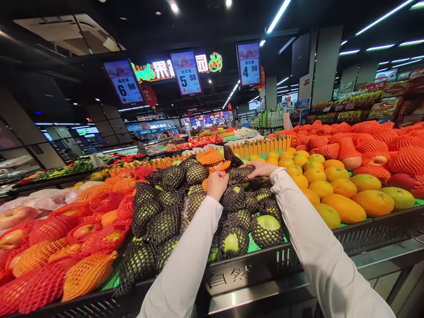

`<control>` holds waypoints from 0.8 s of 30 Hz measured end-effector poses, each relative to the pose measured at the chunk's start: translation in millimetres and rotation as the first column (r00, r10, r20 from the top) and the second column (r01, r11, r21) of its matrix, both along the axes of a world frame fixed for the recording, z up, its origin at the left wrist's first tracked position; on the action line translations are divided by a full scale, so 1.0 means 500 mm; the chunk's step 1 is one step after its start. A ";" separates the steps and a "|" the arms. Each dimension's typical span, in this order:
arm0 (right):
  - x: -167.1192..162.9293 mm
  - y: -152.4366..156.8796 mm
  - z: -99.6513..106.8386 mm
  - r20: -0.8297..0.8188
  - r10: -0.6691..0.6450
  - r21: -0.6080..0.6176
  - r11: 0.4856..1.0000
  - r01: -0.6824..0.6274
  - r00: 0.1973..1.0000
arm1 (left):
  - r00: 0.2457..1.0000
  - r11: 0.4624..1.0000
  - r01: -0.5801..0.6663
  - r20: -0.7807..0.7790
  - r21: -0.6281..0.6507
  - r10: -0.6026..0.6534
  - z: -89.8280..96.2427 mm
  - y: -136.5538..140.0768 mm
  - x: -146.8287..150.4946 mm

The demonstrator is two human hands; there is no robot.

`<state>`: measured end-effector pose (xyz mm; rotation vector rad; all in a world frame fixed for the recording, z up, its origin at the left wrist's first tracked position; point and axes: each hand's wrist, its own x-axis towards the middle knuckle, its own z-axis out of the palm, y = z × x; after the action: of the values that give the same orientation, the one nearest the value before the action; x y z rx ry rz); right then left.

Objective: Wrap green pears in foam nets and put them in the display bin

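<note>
Green apples in black foam nets [165,227] are heaped in the middle of the display. My left hand [217,184] is closed over the heap, its fingers curled, and what they hold is hidden. Orange foam netting [212,156] with a round label lies just beyond it. To the right, my right hand [262,169] has its thumb and fingers around one black-netted green apple [239,175] near the back of the heap. Both forearms, in white sleeves, reach over the front of the tray. A green apple [267,224] shows bare through its net at the front right.
Apples in red and orange nets [89,221] lie on the left. Oranges [321,189] and mangoes [344,206] are on the right, with red-netted fruit [351,145] behind. A black tray edge [251,267] runs along the front. Price screens [186,73] hang overhead.
</note>
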<state>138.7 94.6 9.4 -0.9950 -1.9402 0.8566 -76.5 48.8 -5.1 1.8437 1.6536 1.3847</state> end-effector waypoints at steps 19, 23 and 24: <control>-0.054 -0.052 0.019 0.376 -0.204 -0.091 0.963 0.255 0.904 | 0.999 1.000 -0.011 0.035 0.023 0.010 -0.004 0.005 -0.001; -0.035 -0.022 -0.002 0.210 -0.082 -0.101 0.989 0.105 0.974 | 0.994 0.998 -0.027 0.110 0.051 0.022 -0.009 0.011 -0.002; -0.030 -0.015 -0.006 0.169 -0.037 -0.110 0.992 0.056 0.985 | 0.991 0.998 -0.028 0.130 0.055 0.020 -0.009 0.011 -0.002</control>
<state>123.8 87.3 6.4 -1.2098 -2.0168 0.8906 -77.4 54.4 -9.7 1.7294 1.5930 1.5412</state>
